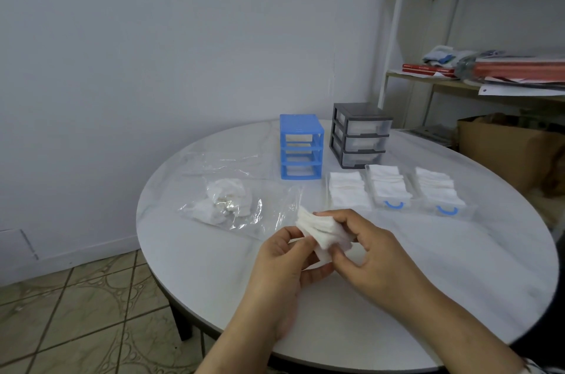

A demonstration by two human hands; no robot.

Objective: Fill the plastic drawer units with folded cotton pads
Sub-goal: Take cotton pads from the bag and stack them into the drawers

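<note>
At six o'clock over the tabletop (458, 266), left hand (284, 263) and right hand (363, 248) pinch a stack of pads (318, 231), fingers curled around its edges. Soft, featherlight, loose; likely needs gripping across the whole stack.

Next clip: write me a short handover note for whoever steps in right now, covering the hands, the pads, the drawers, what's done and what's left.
Hands: left hand and right hand both hold a stack of cotton pads above the table.
Things: the blue drawer unit stands with its slots open; three clear drawers lie in front, filled with pads. The grey drawer unit has its drawers in. The bag of loose pads lies to the left.
Done: three drawers loaded.
Left: place the held stack and slide the drawers back into the blue unit.
</note>
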